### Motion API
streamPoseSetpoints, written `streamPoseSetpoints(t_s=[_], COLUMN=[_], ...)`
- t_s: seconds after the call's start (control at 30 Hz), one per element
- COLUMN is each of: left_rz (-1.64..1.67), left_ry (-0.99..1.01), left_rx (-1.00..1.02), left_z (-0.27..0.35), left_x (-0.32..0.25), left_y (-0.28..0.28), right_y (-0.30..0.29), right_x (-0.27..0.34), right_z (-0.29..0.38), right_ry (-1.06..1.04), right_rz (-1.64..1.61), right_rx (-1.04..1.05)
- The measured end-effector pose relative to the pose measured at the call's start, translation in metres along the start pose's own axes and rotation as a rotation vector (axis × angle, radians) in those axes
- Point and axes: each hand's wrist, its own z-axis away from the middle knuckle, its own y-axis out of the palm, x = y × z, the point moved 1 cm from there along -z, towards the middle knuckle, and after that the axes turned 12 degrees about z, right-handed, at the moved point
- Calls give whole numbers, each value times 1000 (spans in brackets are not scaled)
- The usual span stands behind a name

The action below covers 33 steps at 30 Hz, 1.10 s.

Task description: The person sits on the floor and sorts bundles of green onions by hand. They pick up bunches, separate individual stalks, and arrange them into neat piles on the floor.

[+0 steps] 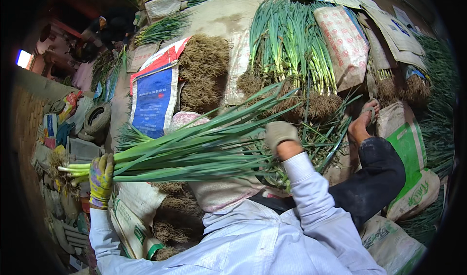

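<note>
My left hand (101, 180), in a yellow glove with purple patches, is closed around the pale stalks of a bunch of green onions (189, 149). Their roots stick out to the left of the fist, and the long green leaves spread rightward across my lap. My right hand (280, 135), in a greyish-white glove, is by the leaf ends. Its fingers are turned away, so whether it grips any leaves is hidden. Under the bunch a pale cloth sack (222, 191) lies over my lap. Loose leaf scraps (321, 140) litter the ground beyond my right hand.
Upright green onions (288, 45) stand in rows ahead, beside a red-patterned woven sack (343, 45). Root-out bundles (202, 70) lie by a blue-and-white sack (151, 99). My bare foot (361, 123) is at right. Tyres (97, 120) and a person (113, 28) are at left.
</note>
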Motion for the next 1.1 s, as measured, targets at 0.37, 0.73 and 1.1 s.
streamPoseSetpoints(t_s=[0.37, 0.73, 1.1], left_rz=[213, 221, 207], left_ry=[-130, -317, -284], left_rx=[101, 172, 148], left_z=[189, 240, 249], left_x=[118, 133, 151], left_y=[90, 87, 105], right_y=[70, 44, -60], right_x=[-200, -172, -47], right_z=[-4, 4, 85], right_ry=[550, 359, -187], right_rz=[-256, -337, -205], right_rx=[2, -201, -608])
